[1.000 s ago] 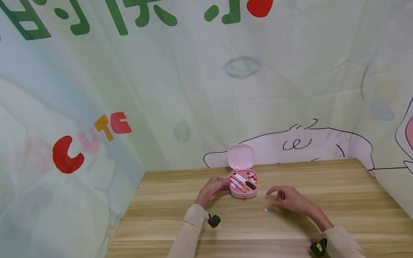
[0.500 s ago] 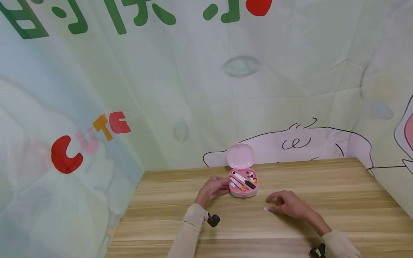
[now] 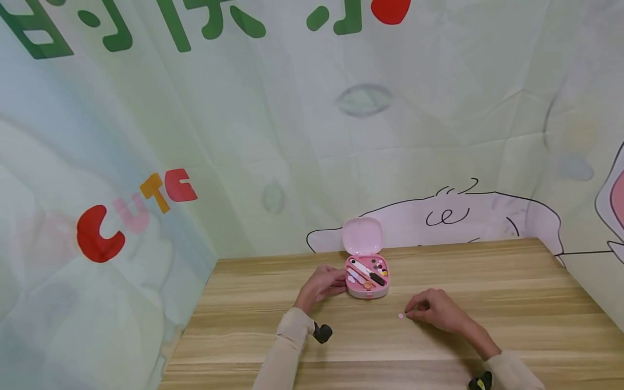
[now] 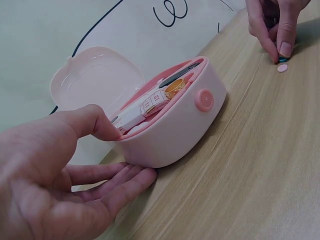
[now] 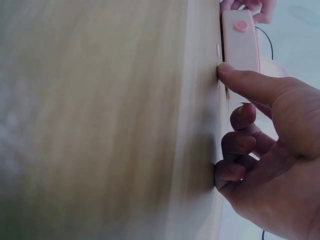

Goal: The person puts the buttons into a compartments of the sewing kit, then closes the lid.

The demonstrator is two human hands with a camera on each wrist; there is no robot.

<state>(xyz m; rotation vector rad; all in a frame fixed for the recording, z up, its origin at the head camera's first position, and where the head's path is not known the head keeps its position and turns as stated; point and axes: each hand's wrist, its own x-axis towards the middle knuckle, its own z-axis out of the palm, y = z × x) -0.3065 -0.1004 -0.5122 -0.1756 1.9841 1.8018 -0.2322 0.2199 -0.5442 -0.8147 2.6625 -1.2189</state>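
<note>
A pink sewing box (image 3: 369, 295) stands on the table with its lid (image 3: 363, 236) raised. My left hand (image 3: 324, 283) holds its left side, thumb on the rim and fingertips against the lower wall. Inside lie a folded tape measure (image 4: 152, 101), a gold thimble-like ring (image 4: 175, 89), a black-handled tool (image 3: 377, 279) and several small buttons (image 3: 380, 266). To the right of the box, my right hand (image 3: 439, 310) pinches a small blue-green button (image 4: 283, 59) at the tabletop between thumb and index finger. Beside it a pink button (image 3: 401, 316) lies flat.
The wood-grain table (image 3: 341, 368) reaches back to a printed cloth backdrop (image 3: 292, 135) close behind the box. Dark wrist cameras (image 3: 323, 332) sit on both sleeves.
My right hand has lowered slightly to the table, and its index finger has closed toward the thumb on the blue-green button. The left hand and the box have stayed put.
</note>
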